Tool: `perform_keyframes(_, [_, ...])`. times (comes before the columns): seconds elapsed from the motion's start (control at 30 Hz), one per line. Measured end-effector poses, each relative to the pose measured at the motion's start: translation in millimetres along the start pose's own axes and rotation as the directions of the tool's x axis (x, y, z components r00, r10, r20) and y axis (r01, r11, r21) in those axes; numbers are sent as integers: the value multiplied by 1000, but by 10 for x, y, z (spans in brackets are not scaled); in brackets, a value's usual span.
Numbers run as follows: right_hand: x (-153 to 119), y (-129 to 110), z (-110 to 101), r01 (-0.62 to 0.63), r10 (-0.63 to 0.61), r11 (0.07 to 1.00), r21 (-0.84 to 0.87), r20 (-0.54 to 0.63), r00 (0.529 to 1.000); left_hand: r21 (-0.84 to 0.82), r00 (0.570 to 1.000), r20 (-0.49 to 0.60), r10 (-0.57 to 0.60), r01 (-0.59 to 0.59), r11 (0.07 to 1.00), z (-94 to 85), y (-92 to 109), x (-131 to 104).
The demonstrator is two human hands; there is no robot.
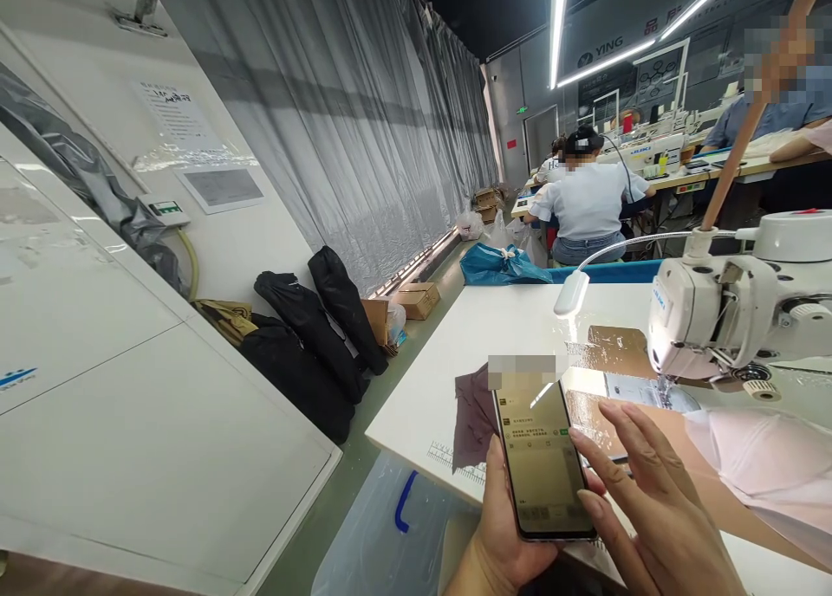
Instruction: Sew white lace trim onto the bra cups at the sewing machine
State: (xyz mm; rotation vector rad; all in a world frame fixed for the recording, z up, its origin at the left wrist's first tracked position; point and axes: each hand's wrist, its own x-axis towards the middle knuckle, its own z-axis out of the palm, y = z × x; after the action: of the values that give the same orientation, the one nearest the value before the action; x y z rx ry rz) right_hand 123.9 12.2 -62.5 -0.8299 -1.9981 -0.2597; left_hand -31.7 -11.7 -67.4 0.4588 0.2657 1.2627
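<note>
Left hand (497, 540) grips a lit phone (542, 462), right hand (656, 509) open beside it; sewing machine (721, 314) marked JUKI.

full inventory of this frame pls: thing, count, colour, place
phone: 1, dark frame, lit screen, held over the table's near edge
fabric piece: 1, dark maroon, on the table left of the phone
pink fabric: 1, pale pink, on the table at right
sewing machine: 1, white, right of the table
lamp: 1, white gooseneck, over the table
table: 1, white
black bags: about 3, against the left wall
cardboard boxes: a few, brown, floor by the curtain
curtain: grey, left wall
seated person: white top, at a far table
left hand: holds the phone
right hand: fingers at the phone's right edge
</note>
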Motion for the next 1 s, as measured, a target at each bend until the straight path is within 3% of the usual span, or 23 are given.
perform_keyframes(0.4, [-48,2,87,2,-2,1000,-7,-13,1000,21,998,61,0,-2,1000,43,24,-13])
perform_keyframes(0.6, [-82,14,13,9,-2,998,68,-105,994,58,991,117,-68,61,996,4,6,-2])
perform_keyframes(0.8, [-165,58,-23,-13,23,997,76,-134,991,85,993,75,-95,89,992,-47,-20,12])
perform_keyframes(1.0, [-150,118,-14,57,-40,994,91,-178,983,70,995,78,-69,64,995,21,-1,19])
